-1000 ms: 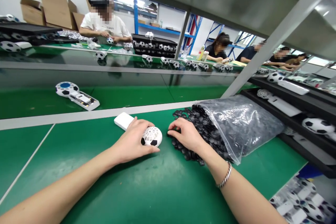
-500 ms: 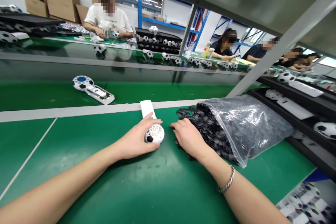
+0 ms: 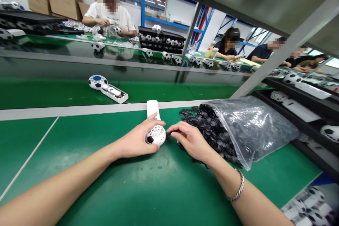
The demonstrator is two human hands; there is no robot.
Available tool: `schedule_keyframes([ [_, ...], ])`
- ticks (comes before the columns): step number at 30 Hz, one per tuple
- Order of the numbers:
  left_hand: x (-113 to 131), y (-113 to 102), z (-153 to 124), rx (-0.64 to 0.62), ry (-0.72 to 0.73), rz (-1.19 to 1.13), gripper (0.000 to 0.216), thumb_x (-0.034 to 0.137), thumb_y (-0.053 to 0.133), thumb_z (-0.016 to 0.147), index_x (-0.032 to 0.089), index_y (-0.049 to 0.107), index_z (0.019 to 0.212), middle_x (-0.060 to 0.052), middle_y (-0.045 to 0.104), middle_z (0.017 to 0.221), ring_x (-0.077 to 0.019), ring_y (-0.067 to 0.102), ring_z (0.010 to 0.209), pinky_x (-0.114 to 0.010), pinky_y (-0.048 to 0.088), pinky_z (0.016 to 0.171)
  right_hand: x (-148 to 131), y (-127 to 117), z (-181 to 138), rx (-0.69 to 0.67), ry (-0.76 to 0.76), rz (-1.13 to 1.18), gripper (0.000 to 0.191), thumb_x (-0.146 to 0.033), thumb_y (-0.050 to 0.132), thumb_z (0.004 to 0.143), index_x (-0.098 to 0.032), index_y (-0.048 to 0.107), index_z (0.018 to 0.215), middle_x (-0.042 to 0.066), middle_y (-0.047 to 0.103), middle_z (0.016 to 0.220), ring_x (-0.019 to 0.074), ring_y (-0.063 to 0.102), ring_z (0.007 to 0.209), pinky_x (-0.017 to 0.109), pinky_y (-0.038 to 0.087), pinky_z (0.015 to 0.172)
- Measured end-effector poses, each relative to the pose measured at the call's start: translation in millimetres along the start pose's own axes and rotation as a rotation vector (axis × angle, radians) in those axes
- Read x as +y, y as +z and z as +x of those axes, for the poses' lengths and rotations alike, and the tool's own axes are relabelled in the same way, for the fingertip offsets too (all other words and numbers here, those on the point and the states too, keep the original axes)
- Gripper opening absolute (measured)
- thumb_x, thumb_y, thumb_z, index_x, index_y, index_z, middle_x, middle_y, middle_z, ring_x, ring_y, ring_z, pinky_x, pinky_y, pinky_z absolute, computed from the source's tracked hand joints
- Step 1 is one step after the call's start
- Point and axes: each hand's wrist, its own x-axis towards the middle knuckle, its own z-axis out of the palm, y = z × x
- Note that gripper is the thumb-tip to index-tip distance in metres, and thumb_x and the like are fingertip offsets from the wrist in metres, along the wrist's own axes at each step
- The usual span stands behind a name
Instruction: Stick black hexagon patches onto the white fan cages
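My left hand (image 3: 137,137) grips the round head of a white handheld device (image 3: 156,135), shaped like a football with an open lattice face and one black patch near its lower left. The device's flat white handle (image 3: 153,108) points away from me on the green table. Between the thumb and fingers of my right hand (image 3: 189,137) is a small black plastic piece (image 3: 168,135), close by the right side of the ball; whether they touch I cannot tell. Just behind that hand, a heap of similar black pieces (image 3: 212,130) spills from a clear plastic bag (image 3: 259,127).
A conveyor belt (image 3: 53,93) runs beyond the table edge, carrying a football-headed device (image 3: 108,88) with its handle opened. Black trays (image 3: 296,107) of such devices stand at right, beside a slanted metal post (image 3: 265,63). Co-workers sit across the line.
My right hand has come away from the heap toward the ball, now pinching a black piece. My left hand keeps its hold. The device on the belt appears farther right.
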Motion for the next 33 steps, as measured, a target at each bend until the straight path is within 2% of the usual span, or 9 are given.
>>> schedule_keyframes([
  [3, 0.8, 0.0, 0.0, -0.001, -0.017, 0.000, 0.059, 0.020, 0.055, 0.065, 0.024, 0.041, 0.122, -0.007, 0.019, 0.144, -0.0221, 0.010, 0.133, -0.042, 0.020, 0.107, -0.1, 1.2, 0.1, 0.037, 0.046, 0.112, 0.011, -0.022, 0.051, 0.082, -0.020, 0.058, 0.089, 0.001, 0.057, 0.079, 0.0110, 0.053, 0.068, 0.024, 0.046, 0.061],
  [6, 1.3, 0.3, -0.3, 0.003, -0.007, 0.002, 0.058, 0.019, 0.054, 0.065, 0.024, 0.041, 0.122, -0.006, 0.023, 0.143, -0.0227, 0.012, 0.133, -0.041, 0.020, 0.107, -2.9, 3.4, 0.2, 0.030, 0.002, 0.076, 0.009, -0.023, 0.056, 0.079, -0.019, 0.062, 0.084, 0.002, 0.056, 0.082, 0.0115, 0.052, 0.072, 0.023, 0.044, 0.061],
  [11, 1.1, 0.8, -0.3, 0.010, 0.005, 0.005, 0.057, 0.020, 0.055, 0.067, 0.025, 0.040, 0.122, -0.005, 0.025, 0.142, -0.0226, 0.014, 0.133, -0.040, 0.022, 0.106, -7.1, 9.3, 0.3, -0.018, -0.013, 0.056, 0.013, -0.021, 0.054, 0.080, -0.019, 0.065, 0.087, 0.001, 0.057, 0.077, 0.0104, 0.049, 0.065, 0.024, 0.040, 0.060],
  [14, 3.1, -0.5, -0.2, 0.003, 0.000, 0.001, 0.054, 0.028, 0.058, 0.070, 0.024, 0.042, 0.121, -0.007, 0.025, 0.142, -0.0235, 0.013, 0.133, -0.041, 0.022, 0.106, -7.4, 12.0, 1.3, 0.009, -0.017, 0.072, 0.011, -0.019, 0.057, 0.078, -0.019, 0.066, 0.084, 0.000, 0.057, 0.075, 0.0103, 0.049, 0.066, 0.024, 0.040, 0.062],
  [18, 6.5, -1.9, -0.2, 0.017, -0.032, -0.025, 0.053, 0.040, 0.058, 0.072, 0.024, 0.043, 0.120, -0.007, 0.027, 0.142, -0.0254, 0.015, 0.132, -0.042, 0.024, 0.105, -6.6, 13.8, 4.5, 0.037, 0.065, 0.202, 0.006, -0.016, 0.060, 0.073, -0.017, 0.062, 0.078, -0.002, 0.057, 0.068, 0.0086, 0.047, 0.059, 0.022, 0.040, 0.059],
  [24, 5.8, 1.8, 0.6, 0.040, -0.080, -0.060, 0.049, 0.037, 0.058, 0.072, 0.024, 0.045, 0.118, -0.009, 0.020, 0.144, -0.0265, 0.016, 0.132, -0.043, 0.021, 0.105, -3.3, 16.0, 9.1, 0.033, 0.129, 0.304, 0.005, -0.019, 0.063, 0.069, -0.015, 0.061, 0.073, -0.002, 0.056, 0.065, 0.0074, 0.045, 0.056, 0.021, 0.039, 0.056],
  [30, 4.9, 6.9, 3.2, 0.086, -0.048, -0.088, 0.040, 0.027, 0.057, 0.071, 0.023, 0.049, 0.110, -0.007, 0.036, 0.137, -0.0233, 0.010, 0.134, -0.043, 0.021, 0.106, 1.5, 21.7, 10.6, -0.003, 0.179, 0.433, 0.013, -0.025, 0.065, 0.067, -0.016, 0.057, 0.071, -0.003, 0.053, 0.063, 0.0074, 0.043, 0.055, 0.022, 0.036, 0.054],
  [33, 4.3, 8.5, 4.0, 0.109, -0.044, -0.090, 0.039, 0.024, 0.057, 0.069, 0.023, 0.050, 0.108, -0.008, 0.036, 0.136, -0.0239, 0.012, 0.133, -0.043, 0.022, 0.105, 3.4, 23.0, 12.1, 0.024, 0.208, 0.400, 0.017, -0.027, 0.067, 0.066, -0.016, 0.054, 0.069, -0.004, 0.050, 0.061, 0.0067, 0.040, 0.052, 0.021, 0.033, 0.051],
])
